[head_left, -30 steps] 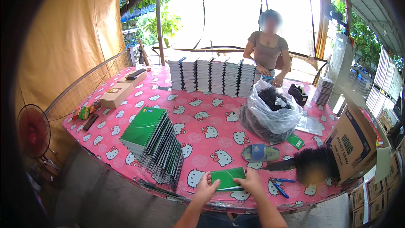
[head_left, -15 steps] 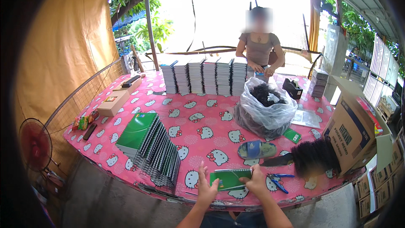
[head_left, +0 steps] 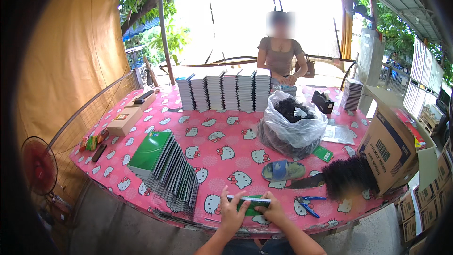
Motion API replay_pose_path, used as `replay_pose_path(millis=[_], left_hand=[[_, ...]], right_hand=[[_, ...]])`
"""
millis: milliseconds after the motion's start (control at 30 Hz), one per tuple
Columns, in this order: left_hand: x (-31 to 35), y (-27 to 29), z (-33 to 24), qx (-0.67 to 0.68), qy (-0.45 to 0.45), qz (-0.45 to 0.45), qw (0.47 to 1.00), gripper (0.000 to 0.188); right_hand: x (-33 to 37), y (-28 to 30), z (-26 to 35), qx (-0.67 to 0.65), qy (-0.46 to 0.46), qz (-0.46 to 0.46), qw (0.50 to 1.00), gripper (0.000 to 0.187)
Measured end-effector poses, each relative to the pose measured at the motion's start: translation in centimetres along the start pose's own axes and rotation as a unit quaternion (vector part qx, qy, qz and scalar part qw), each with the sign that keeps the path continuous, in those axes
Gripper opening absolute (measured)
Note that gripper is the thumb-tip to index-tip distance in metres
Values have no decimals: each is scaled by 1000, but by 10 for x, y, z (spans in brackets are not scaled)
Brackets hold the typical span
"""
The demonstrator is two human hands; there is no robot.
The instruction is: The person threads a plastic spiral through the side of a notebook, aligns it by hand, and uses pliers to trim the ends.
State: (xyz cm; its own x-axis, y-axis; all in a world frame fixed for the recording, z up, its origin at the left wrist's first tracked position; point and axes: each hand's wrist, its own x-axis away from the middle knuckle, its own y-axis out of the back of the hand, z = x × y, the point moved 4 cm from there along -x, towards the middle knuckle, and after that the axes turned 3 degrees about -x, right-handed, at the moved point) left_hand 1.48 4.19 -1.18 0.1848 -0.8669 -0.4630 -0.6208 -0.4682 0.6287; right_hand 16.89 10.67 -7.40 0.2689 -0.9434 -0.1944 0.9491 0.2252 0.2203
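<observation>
Both my hands hold a green spiral notebook (head_left: 255, 209) by its two ends, just above the near edge of the table. My left hand (head_left: 232, 216) grips the left end, thumb in front and fingers behind. At the right end, my right hand (head_left: 272, 211) is closed round the corner. The notebook is tilted so that its pale long edge shows on top. Blue-handled pliers (head_left: 309, 206) lie right of my right hand. To my left rises a tall, leaning stack of green spiral notebooks (head_left: 150, 155).
Past the pliers lie black spiral coils (head_left: 349, 179) beside an open cardboard box (head_left: 388, 148). A blue slipper (head_left: 283, 171) and a plastic bag (head_left: 295, 130) of black coils stand farther in. Several notebook stacks (head_left: 207, 92) line the back, where a person (head_left: 281, 59) works.
The notebook has tipped up from nearly flat, so its edge shows instead of its cover. My hands have come closer together. The view has shifted slightly.
</observation>
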Motion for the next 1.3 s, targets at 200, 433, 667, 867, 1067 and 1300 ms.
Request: replay_pose_path(millis=[200,433,667,867,1067,1300], left_hand=[[-13,-16,-6,43,-51,42,997,18],[-12,-18,-17,20,-69,-59,996,9],[-4,-19,-14,27,-57,-56,996,9],[-10,-21,-13,60,-46,-22,997,15],[-7,-14,-11,37,-54,-7,998,20],[-13,-10,-18,2,-78,-9,997,20]], right_hand=[[3,23,32,149,137,71,977,35],[-39,222,-4,561,-189,-214,777,46],[-56,230,-7,535,-194,-161,807,33],[-54,234,-11,523,-68,-248,813,25],[-20,117,82,366,75,-100,922,15],[-4,57,78,131,72,9,989,13]])
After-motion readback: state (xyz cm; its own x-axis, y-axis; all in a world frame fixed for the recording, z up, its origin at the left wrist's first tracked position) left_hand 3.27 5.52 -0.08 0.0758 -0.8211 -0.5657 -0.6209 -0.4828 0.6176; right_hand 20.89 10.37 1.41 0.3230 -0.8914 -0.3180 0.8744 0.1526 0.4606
